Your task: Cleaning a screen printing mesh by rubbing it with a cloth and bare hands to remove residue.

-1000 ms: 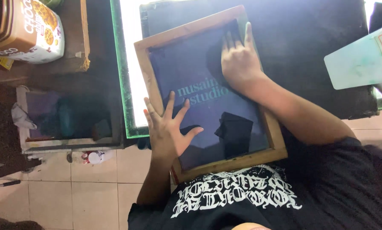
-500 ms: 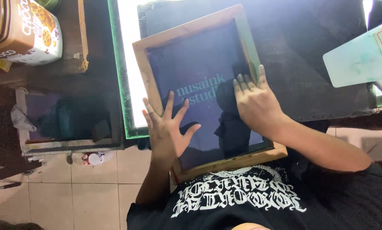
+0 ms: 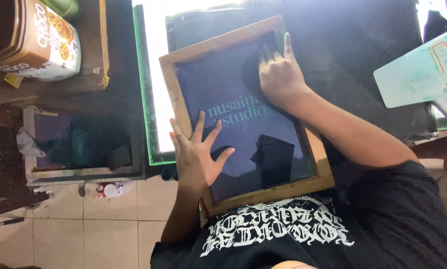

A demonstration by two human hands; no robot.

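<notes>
- One wooden frame with a dark mesh screen stretched across it lies tilted over a lit table, its near edge against the person's black shirt.
- One patch of pale lettering sits near the middle of the mesh; one dark shadow-like shape lies lower on it.
- Two hands are on the screen.
- The left hand lies flat with fingers spread, palm on the lower left part of the mesh and partly over the frame's left rail; it grips nothing.
- The right hand presses on the upper right part of the mesh, fingers together and pointing away from the person. A dark cloth seems to sit under it, but whether the fingers clutch it or just press it down cannot be told.
- One lit table shows as a bright strip with a green edge left of the frame.
- One round tin with cookie pictures stands at the upper left on a dark bench.
- One second screen, stained and in a pale frame, lies left of the lit table.
- One pale green flat board lies at the right edge.
- One small bottle lies on the tiled floor below the second screen.
</notes>
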